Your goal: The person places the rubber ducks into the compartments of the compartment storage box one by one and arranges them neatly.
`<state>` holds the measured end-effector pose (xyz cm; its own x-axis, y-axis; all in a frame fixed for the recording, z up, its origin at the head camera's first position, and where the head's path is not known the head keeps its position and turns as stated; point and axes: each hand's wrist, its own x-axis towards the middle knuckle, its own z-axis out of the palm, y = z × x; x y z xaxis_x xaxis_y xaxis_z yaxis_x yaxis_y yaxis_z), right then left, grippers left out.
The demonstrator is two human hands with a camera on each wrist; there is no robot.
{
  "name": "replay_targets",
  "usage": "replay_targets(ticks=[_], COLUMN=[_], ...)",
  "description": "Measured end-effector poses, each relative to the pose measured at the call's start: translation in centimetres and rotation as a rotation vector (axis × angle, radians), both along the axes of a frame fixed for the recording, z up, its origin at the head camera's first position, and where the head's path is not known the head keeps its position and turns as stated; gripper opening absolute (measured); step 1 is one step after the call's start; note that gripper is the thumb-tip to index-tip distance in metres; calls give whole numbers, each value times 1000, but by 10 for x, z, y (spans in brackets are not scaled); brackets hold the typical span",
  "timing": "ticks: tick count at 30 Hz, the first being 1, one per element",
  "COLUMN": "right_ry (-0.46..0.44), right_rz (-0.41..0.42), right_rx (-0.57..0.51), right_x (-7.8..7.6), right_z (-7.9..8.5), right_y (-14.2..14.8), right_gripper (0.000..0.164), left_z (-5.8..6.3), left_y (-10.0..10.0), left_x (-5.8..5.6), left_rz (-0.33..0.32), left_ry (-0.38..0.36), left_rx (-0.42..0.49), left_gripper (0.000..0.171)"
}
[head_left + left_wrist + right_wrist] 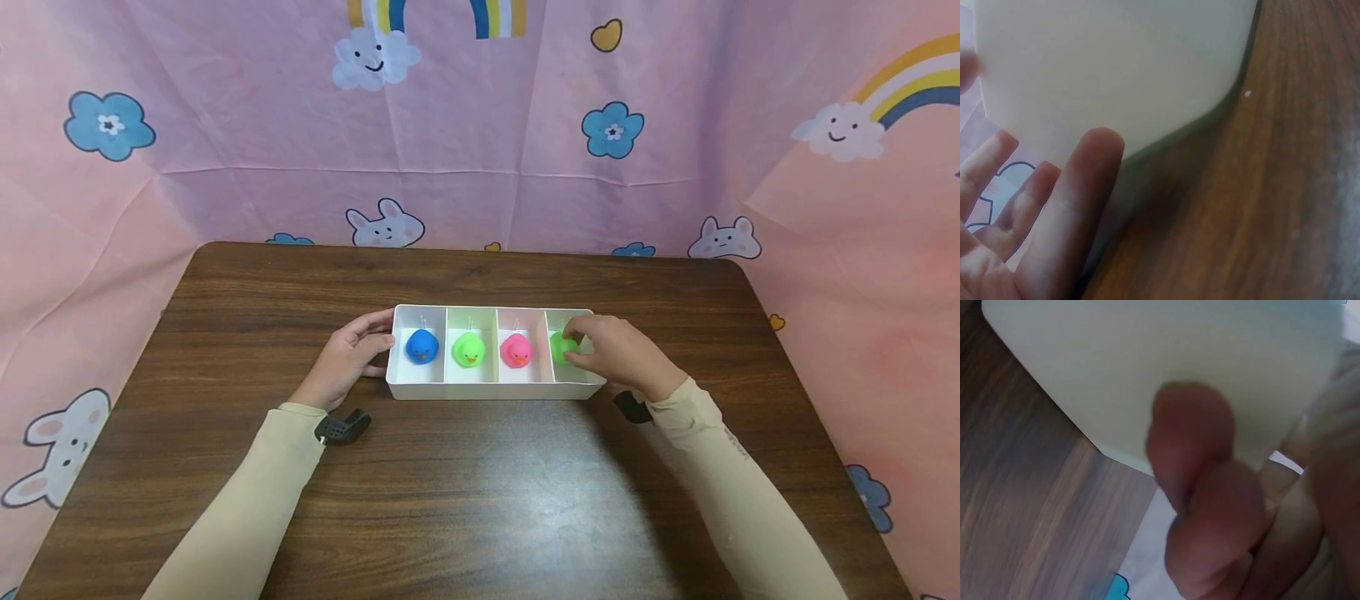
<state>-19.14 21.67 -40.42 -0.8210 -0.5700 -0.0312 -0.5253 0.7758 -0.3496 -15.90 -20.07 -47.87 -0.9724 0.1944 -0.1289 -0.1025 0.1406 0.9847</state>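
Observation:
A white tray (pixel 472 392) with a row of compartments stands on the table. From left to right it holds a blue toy duck (pixel 422 347), a green toy duck (pixel 468 350), a pink toy duck (pixel 517 351) and another green toy duck (pixel 561 347). My left hand (pixel 351 350) rests against the tray's left end, its thumb (pixel 1094 165) straight along the outer wall and the other fingers spread toward the far corner. Over the rightmost compartment, my right hand (pixel 618 350) pinches the green duck there between thumb and forefinger, partly covering it. Its other fingers curl beside the end wall (pixel 1110 381).
The brown wooden table (pixel 480 500) extends on all sides of the tray. Behind and beside it hangs a pink cloth (pixel 465 125) printed with rainbows, flowers and rabbits. Each wrist wears a black band.

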Motion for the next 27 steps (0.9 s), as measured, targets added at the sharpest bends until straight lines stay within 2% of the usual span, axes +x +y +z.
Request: replay_targets(ticks=[6,14,27], right_ry=[13,-24,-32], right_rz=[2,-21,-27], right_rx=[6,15,36], right_x=[-3,-4,-6], right_z=[-3,-5,-6], right_y=[0,1,-1], right_gripper=[21,23,26], left_z=[0,-2,-1], left_y=[0,-1,0], left_x=[0,0,0], left_rz=[-5,-7,0], left_ry=[1,3,0], left_rx=[2,2,-5], left_gripper=[54,54,55])
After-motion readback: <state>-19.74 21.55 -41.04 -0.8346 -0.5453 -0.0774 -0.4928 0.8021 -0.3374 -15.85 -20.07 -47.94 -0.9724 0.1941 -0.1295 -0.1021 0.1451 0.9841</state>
